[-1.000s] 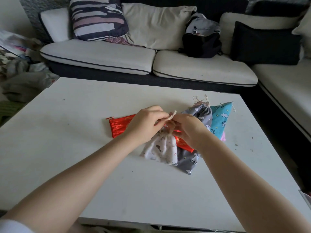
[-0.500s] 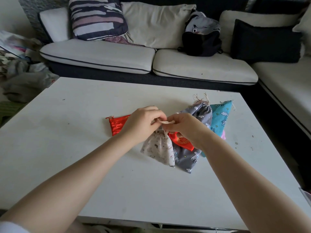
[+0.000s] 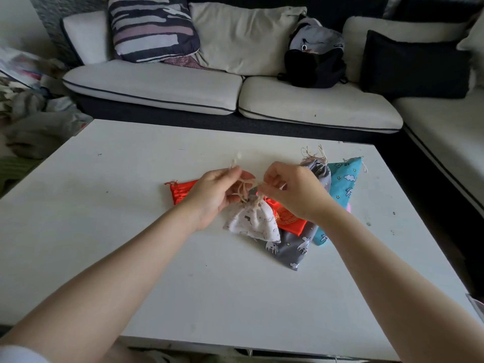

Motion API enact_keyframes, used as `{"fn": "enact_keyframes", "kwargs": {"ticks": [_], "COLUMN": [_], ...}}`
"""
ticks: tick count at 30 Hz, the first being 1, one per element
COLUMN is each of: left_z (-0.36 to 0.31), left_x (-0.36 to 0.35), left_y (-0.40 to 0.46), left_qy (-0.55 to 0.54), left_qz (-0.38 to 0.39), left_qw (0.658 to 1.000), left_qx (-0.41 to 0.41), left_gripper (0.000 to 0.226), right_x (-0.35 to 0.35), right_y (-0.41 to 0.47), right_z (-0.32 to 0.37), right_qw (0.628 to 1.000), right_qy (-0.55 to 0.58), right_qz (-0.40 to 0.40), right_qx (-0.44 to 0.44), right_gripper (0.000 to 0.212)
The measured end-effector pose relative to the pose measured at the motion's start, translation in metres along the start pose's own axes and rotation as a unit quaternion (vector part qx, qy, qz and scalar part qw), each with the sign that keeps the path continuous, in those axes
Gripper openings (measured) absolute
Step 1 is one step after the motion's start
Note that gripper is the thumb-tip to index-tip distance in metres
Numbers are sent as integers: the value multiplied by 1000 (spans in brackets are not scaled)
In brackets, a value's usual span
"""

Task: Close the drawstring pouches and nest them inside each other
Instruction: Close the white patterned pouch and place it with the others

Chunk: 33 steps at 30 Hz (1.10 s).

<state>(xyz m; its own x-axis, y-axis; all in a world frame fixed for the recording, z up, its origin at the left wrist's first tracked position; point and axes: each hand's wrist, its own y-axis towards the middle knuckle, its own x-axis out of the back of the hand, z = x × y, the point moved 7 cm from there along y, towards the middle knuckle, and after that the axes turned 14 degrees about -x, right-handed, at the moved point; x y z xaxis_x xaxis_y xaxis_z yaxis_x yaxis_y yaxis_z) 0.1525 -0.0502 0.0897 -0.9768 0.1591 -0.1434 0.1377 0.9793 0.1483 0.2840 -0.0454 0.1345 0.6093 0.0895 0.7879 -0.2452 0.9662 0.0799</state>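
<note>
Left hand point(image 3: 217, 195) first: it's sitting just over the white table point(image 3: 110, 205), fingers curled and pinching one end of the beige drawstring point(image 3: 245, 188), with a loose tail of cord sticking up past the fingertips. Poking out to the left from under that hand is the red satin pouch point(image 3: 180, 189), lying flat on the table, and it's showing up again on the other side with some gold print on it.

Right in the middle, the little white printed pouch point(image 3: 252, 222) is lying on top of the red one, its neck all bunched up tight where the cord is gathered. It's resting on the pile rather than being lifted, as far as I can tell.

Right hand point(image 3: 293, 191) is doing the mirror thing, thumb and fingers pinching the other end of the same cord, just beside the left hand, the two nearly touching above the pouch's neck.

Underneath and off to the right, the grey unicorn pouch point(image 3: 298, 247) is lying diagonally, top cinched with its strings sticking up. Beside it is the turquoise pouch point(image 3: 343, 184) with clouds and stars, and a bit of pink is peeking out below it, can't tell what.
</note>
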Motion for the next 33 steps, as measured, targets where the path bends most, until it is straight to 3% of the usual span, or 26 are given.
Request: {"fn": "enact_keyframes", "kwargs": {"ticks": [2,6,10,13,15,17,18,19,20,22,23,24,25,26,29,31,33], "left_z": [4,7,0,-5,-5,-6,-8,-9,-11,-12,-10,-7,-3,0,9,7,1], "left_x": [-1,-3,-3,2,7,2,-1,-4,-5,7,17,30,38,41,32,27,22], "left_y": [0,-1,1,6,8,6,5,4,4,9,11,13,13,12,8,6,7], "left_qy": [-37,-26,13,78,80,43,10,-40,-109,-255,-306,-330,-328,-305,-122,40,219], "left_qz": [13,38,59,68,58,63,65,63,50,-31,-92,-145,-172,-169,-73,-22,24], "left_qw": [999,999,998,995,995,997,998,997,993,966,947,933,929,937,989,999,975], "left_qx": [24,30,22,-9,-9,-11,-7,1,9,3,-5,-10,-6,9,46,28,-13], "left_gripper": [34,38,39,43,44,38,36,35,34,41,48,54,57,57,46,39,37], "right_x": [1,-1,1,9,15,7,2,-5,-11,-15,-17,-21,-28,-34,-42,-40,-33], "right_y": [1,-3,-13,-9,2,3,0,-2,-4,-3,0,2,2,2,3,5,7], "right_z": [-5,3,22,23,10,-4,-5,-3,0,-3,-13,-24,-36,-44,-58,-57,-57], "right_qw": [998,993,900,894,951,999,987,951,891,700,599,526,491,485,535,588,666], "right_qy": [67,-71,-314,-338,-266,-35,120,267,411,683,776,828,842,835,793,752,683], "right_qz": [-4,-60,-211,-219,-126,33,90,131,164,175,145,108,77,61,44,40,18], "right_qx": [-19,66,215,197,93,-25,-64,-89,-101,-115,-133,-165,-210,-250,-287,-295,-299], "right_gripper": [17,11,20,21,19,23,28,34,37,32,28,26,28,34,41,40,39]}}
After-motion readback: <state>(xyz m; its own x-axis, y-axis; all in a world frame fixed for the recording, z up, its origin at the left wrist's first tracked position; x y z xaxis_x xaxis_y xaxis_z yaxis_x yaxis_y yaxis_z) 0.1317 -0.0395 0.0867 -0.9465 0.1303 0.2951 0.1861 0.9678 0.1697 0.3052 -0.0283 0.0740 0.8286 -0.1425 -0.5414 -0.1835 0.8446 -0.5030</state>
